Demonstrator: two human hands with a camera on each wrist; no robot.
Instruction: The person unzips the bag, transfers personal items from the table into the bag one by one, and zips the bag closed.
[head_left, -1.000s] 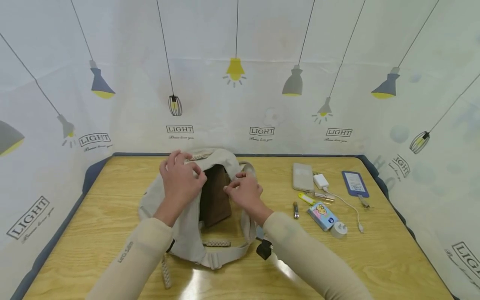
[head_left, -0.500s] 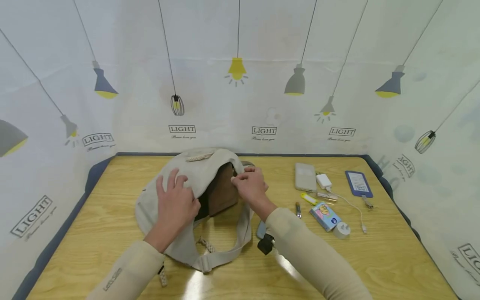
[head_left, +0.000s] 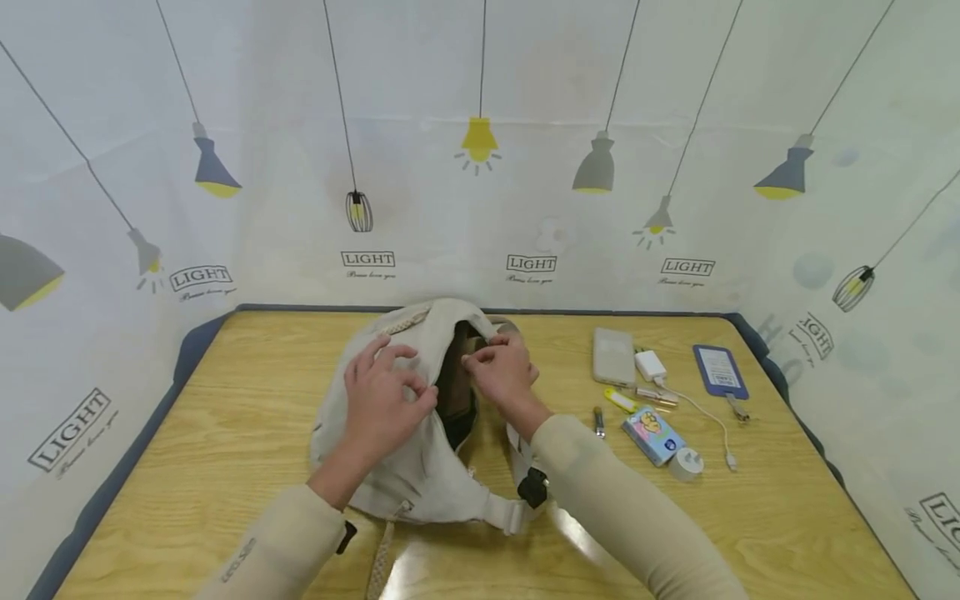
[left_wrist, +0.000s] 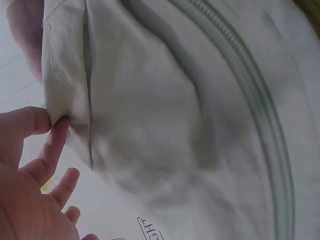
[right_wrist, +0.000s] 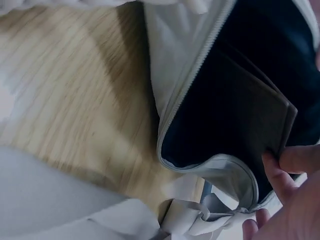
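The right hand pinches a corner of the flat brown case, which lies left and near from it, inside the bag; the left hand pinches the bag's fabric.

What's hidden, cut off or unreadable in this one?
Right wrist: deeper end of brown folded item, in shadow inside the cream bag.
Left wrist: part of left hand, cut off by left and bottom edges.
Head: print on blue card holder, too small.
Head: lettering on left sleeve, blurred.

Left grip in a thumb-and-forefinger pinch, right grip in apparently much the same.
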